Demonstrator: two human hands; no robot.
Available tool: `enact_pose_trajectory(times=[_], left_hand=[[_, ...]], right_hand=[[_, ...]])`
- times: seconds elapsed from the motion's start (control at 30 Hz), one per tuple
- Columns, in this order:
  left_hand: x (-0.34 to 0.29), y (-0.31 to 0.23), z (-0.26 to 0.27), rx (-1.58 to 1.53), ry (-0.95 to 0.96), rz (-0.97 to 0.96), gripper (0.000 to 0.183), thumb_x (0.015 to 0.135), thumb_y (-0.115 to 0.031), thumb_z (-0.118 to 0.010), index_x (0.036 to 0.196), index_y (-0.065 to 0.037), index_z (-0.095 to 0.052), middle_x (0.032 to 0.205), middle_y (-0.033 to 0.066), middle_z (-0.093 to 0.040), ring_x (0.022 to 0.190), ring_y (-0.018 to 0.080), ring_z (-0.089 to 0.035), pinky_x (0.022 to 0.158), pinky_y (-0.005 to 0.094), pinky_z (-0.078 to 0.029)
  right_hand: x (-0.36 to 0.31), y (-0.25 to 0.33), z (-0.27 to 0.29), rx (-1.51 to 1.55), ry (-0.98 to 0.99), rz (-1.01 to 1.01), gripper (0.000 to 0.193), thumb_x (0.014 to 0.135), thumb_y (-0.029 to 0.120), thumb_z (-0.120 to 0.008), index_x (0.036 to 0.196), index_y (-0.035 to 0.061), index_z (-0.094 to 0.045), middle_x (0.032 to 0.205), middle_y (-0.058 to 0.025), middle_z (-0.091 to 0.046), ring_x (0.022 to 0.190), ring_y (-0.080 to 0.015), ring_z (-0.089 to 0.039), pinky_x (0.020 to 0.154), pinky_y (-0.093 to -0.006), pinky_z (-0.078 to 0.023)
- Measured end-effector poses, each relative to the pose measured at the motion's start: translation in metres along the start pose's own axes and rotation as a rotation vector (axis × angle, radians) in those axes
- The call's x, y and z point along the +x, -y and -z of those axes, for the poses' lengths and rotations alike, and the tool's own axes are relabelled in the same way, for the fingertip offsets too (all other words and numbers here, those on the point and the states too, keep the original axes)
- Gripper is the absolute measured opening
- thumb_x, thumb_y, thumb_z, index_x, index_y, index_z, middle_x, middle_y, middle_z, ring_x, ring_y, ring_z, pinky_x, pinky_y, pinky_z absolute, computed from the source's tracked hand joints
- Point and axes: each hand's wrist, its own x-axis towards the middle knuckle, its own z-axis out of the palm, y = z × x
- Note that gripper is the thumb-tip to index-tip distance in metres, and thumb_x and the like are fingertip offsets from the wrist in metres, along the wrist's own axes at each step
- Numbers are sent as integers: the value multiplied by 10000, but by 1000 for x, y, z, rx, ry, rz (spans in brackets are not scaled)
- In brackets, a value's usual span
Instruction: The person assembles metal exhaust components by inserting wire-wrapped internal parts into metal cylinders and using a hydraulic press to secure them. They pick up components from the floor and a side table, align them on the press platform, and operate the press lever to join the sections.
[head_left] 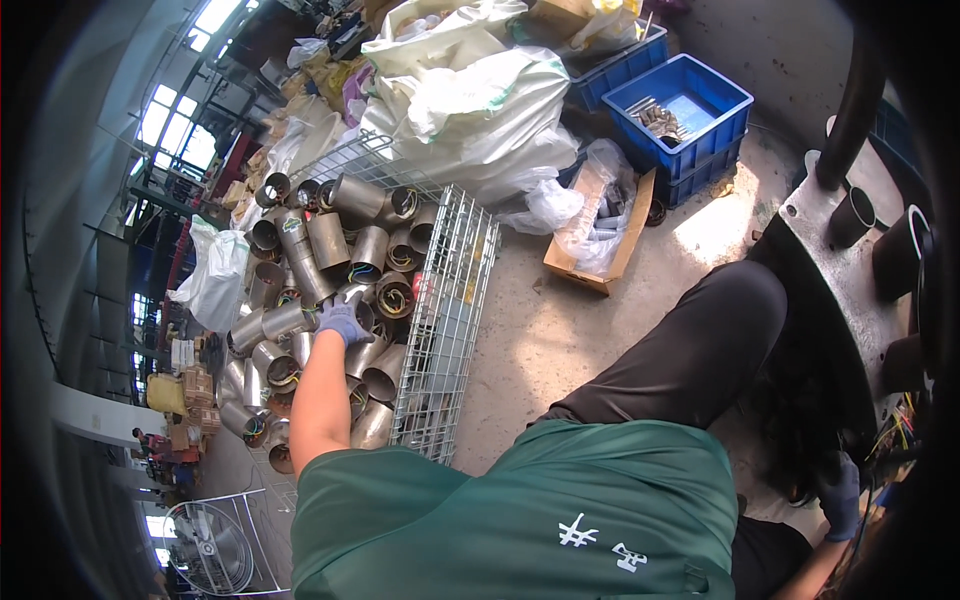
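Observation:
My left hand (343,320), in a grey-purple glove, reaches into a heaped wire basket (440,330). Its fingers are spread against an open-ended metal cylinder (365,316), and I cannot make out a closed grip. Around it lie several steel cylinders (327,240), tilted every way, some with coloured wires inside. Far to the right, my right hand (840,497), gloved too, hangs low beside a dark metal stand (820,330). Shadow hides its fingers and whatever they touch.
Beyond the basket sit large white sacks (480,120). Blue crates (690,140), the upper one holding small metal parts, stand at the far right. An open cardboard box (600,225) with plastic-wrapped parts is on the floor. Dark tubes (852,217) rise from the stand. A fan (210,548) is at lower left.

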Motion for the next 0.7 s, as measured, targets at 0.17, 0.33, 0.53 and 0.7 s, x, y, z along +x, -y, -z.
enact_pose_trajectory(times=[0.17, 0.33, 0.53, 0.7], left_hand=[[1, 2, -38, 114, -140, 37, 994, 757, -327, -811, 1618, -298, -316, 1594, 158, -352, 1411, 441, -420, 1084, 602, -458], [-11, -10, -13, 45, -186, -8, 880, 769, -226, -789, 1560, -228, -405, 1510, 157, -440, 1353, 437, -485, 1064, 534, -498], [7, 34, -21, -682, -573, 455, 954, 682, -452, -868, 1470, -82, -477, 1380, 254, -576, 1294, 421, -565, 1079, 480, -483], [41, 51, -8, -1547, -1046, 366, 675, 808, -215, -844, 1361, 38, -551, 1288, 165, -659, 1183, 285, -631, 1043, 384, -489]], right_hand=[[-3, 6, -2, -33, -18, 78, 498, 858, 138, -776, 1313, 38, -598, 1348, -207, -605, 1256, -419, -574, 1049, -468, -485], [-3, 38, 8, -70, -69, 180, 477, 850, 128, -786, 1281, 43, -600, 1299, -211, -614, 1223, -431, -582, 1027, -483, -490], [0, 81, 26, -26, 23, 151, 418, 822, 93, -746, 1213, 41, -608, 1237, -201, -625, 1174, -432, -575, 1009, -490, -472], [-5, 95, 34, -5, -30, 210, 420, 827, 70, -742, 1224, 49, -606, 1246, -195, -624, 1158, -430, -579, 992, -501, -475]])
